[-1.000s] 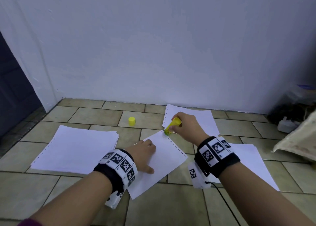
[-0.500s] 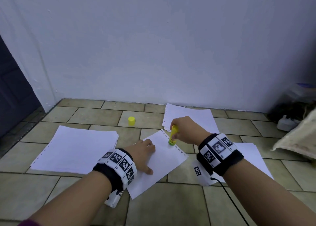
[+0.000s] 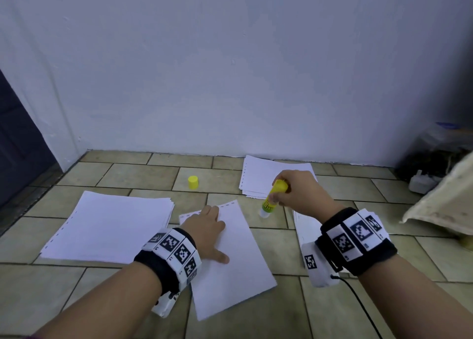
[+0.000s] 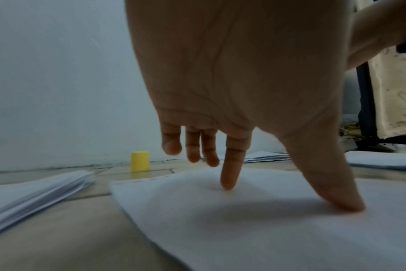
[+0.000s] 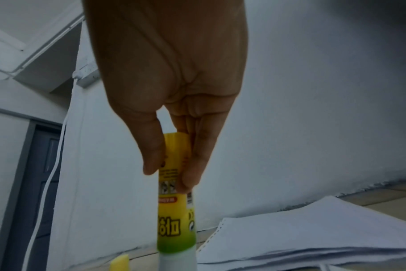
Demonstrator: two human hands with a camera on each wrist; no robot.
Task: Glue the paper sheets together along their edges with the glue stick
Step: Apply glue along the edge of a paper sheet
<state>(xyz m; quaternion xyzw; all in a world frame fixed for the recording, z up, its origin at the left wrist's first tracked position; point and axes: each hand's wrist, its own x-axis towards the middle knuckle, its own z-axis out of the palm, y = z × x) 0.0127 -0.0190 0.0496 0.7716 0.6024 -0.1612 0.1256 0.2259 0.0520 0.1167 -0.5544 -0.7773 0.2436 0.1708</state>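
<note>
A single white sheet (image 3: 233, 259) (image 4: 255, 229) lies on the tiled floor in front of me. My left hand (image 3: 208, 232) (image 4: 243, 110) rests on it with straight fingers, forefinger and thumb tips pressing the paper. To its right, my right hand (image 3: 298, 192) (image 5: 172, 110) pinches the uncapped yellow-green glue stick (image 3: 272, 197) (image 5: 174, 210), tip down, just off the sheet's right edge above the floor. The yellow cap (image 3: 193, 182) (image 4: 140, 161) stands alone behind the sheet.
A thick stack of white paper (image 3: 110, 227) lies to the left, another stack (image 3: 263, 177) behind near the wall, and a third (image 3: 304, 226) under my right wrist. A white charger (image 3: 422, 182) and a beige bag (image 3: 445, 200) sit at the right.
My right hand has lifted the glue stick off the sheet's edge and moved it right. My left hand has turned the sheet so its perforated edge now faces the wall.
</note>
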